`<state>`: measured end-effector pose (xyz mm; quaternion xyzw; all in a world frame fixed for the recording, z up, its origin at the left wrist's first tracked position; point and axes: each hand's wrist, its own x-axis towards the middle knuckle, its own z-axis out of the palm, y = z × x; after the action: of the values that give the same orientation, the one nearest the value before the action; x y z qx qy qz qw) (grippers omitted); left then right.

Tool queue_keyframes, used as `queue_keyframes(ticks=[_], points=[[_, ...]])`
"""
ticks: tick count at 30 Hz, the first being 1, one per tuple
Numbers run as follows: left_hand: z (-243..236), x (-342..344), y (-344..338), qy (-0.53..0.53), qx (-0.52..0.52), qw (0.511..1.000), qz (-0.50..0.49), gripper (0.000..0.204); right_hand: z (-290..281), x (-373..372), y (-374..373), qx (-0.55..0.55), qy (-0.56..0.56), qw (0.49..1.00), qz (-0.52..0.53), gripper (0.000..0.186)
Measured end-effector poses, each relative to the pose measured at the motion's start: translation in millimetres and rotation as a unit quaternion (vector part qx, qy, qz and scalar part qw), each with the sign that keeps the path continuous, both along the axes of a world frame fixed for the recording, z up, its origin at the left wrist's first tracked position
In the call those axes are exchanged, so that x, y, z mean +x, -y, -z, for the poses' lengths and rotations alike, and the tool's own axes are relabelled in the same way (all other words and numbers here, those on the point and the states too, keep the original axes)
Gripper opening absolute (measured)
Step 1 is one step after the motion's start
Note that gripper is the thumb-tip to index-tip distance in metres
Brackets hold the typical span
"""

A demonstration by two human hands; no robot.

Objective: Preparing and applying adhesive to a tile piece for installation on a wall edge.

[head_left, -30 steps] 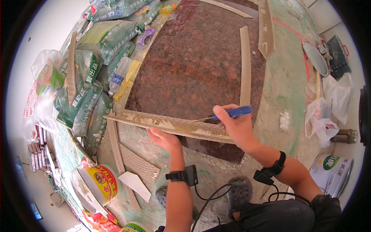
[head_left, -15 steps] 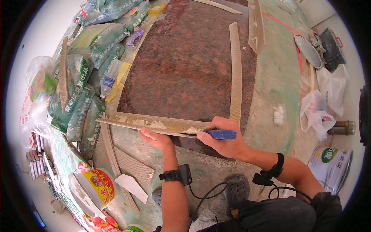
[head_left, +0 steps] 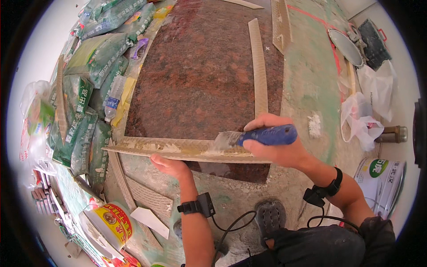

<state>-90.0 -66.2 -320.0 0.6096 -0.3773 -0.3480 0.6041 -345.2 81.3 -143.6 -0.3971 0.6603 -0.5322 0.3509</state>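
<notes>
In my right hand [head_left: 284, 151] is a putty knife [head_left: 271, 135] with a blue handle, the fingers closed around it. Its metal blade lies against a long, narrow tile strip [head_left: 178, 147], whose ribbed tan face carries patches of pale adhesive. My left hand [head_left: 171, 166], palm up, holds the strip from below along its near edge; some of its fingers are hidden beneath. The strip lies across the near part of a dark red-brown stone slab [head_left: 200, 80]. Another ribbed strip [head_left: 259, 66] rests lengthwise on the slab's right side.
Green bags [head_left: 95, 58] and a plastic bottle [head_left: 114, 98] line the left. A yellow-labelled bucket [head_left: 109, 224] stands near left, beside tile offcuts [head_left: 149, 198]. At the right are white plastic bags [head_left: 362, 122], a metal flask [head_left: 392, 134] and a white bucket [head_left: 378, 184].
The putty knife has swung from lying low along the strip's near edge to resting its blade on the ribbed face. The strip has tilted, showing more of that face.
</notes>
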Motion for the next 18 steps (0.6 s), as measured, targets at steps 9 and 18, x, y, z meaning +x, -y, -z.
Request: queue_keyframes(ticks=[9, 18], points=[[-1.2, -1.9, -1.5, -0.007, 0.023, 1.0, -0.006, 0.078, 8.8, -17.9, -8.6, -0.124, -0.107, 0.929, -0.333, 0.037], [17.8, 10.2, -1.4, 0.156, 0.063, 0.986, -0.008, 0.071, -22.6, -37.5, -15.5, -0.056, 0.015, 0.962, -0.268, 0.029]])
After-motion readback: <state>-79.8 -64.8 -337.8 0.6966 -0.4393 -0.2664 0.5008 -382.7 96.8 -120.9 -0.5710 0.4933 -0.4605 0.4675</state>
